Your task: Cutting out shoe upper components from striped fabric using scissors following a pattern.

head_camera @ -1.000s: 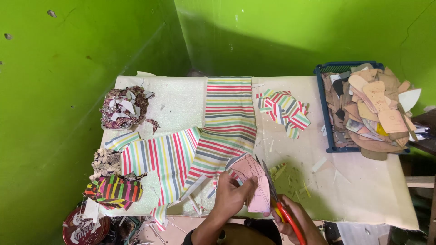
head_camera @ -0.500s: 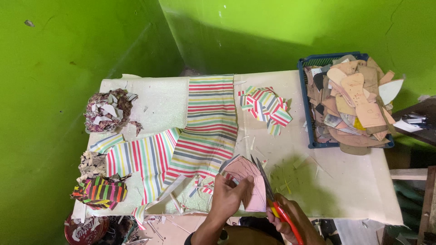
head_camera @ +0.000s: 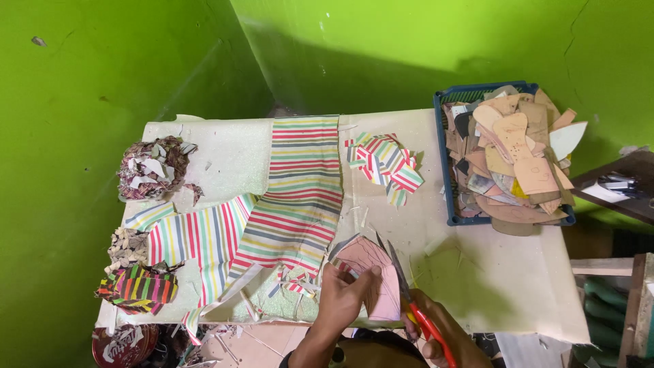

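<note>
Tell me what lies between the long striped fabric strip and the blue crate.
Head view: a pile of striped cut pieces on the white table.

At the near edge of a pale, scrap-strewn table, the left hand pinches a pink paper pattern piece while the right hand grips red-handled scissors, blades set against the piece's right edge. Just left lies a long multicoloured striped fabric sheet, with a small pile of striped cut pieces beyond. A blue plastic crate heaped with tan cardboard templates stands at the far right.
</note>
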